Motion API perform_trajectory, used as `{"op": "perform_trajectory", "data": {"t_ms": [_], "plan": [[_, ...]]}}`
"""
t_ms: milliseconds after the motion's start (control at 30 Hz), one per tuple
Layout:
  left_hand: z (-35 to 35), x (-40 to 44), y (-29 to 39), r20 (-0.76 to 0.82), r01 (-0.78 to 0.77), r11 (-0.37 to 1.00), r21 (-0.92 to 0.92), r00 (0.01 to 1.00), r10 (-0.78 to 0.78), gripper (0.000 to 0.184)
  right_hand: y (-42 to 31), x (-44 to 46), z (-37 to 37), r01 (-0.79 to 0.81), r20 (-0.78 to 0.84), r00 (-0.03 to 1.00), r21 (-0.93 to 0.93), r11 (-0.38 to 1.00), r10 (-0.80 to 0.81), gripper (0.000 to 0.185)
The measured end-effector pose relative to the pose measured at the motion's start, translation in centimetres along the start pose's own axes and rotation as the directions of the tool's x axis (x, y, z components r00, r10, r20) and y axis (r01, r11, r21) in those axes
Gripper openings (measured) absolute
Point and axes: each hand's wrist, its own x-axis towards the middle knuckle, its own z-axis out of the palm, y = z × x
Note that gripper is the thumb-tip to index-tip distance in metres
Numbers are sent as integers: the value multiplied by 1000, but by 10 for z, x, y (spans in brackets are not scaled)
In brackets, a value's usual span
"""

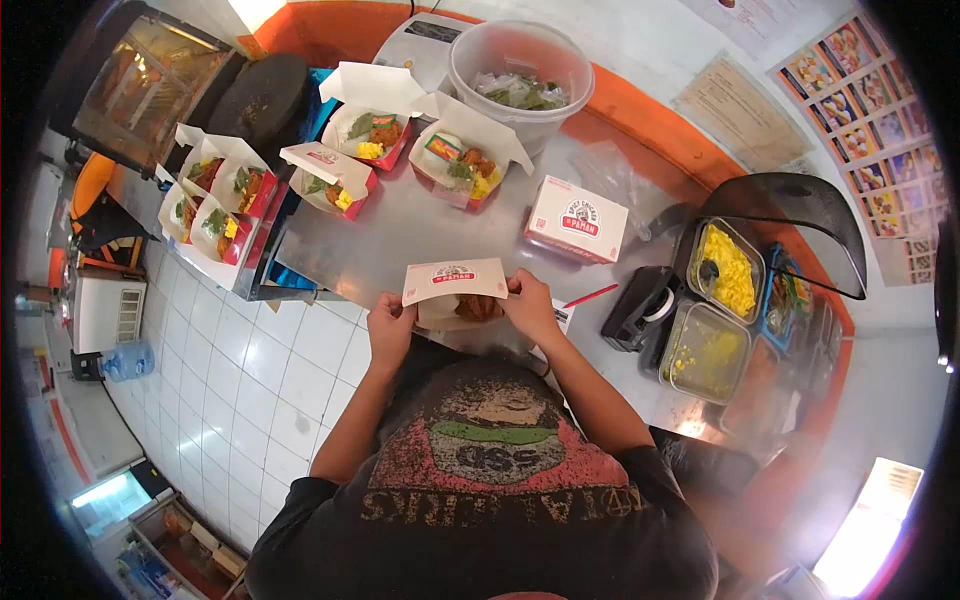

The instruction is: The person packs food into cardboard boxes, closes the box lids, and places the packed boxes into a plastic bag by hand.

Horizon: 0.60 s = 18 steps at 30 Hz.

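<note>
Pinching a half-open box [453, 280] at either side, left hand [390, 320] and right hand [528, 301] seem to need a light, even grip, chicken [478, 307] between.

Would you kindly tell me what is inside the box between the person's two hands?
Browned food shows inside the box; the lid covers the rest, so what lies beneath cannot be seen.

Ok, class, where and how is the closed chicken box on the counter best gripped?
Probably by the left and right walls of the closed box, coming from the person's side: it sits flat, lid shut, bare counter lies just before it, and a clear plastic bag lies behind it.
</note>
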Motion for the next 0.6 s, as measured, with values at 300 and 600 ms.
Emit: {"op": "perform_trajectory", "data": {"t_ms": [300,600], "plan": [[-4,9,-36,100,-263,965,-21,959,264,16,23,-13,8,119,-47,992,142,983,-113,27],[-4,-9,-22,216,-412,809,420,911,351,65,35,-35,13,42,-19,999,394,918,-37,62]]}}
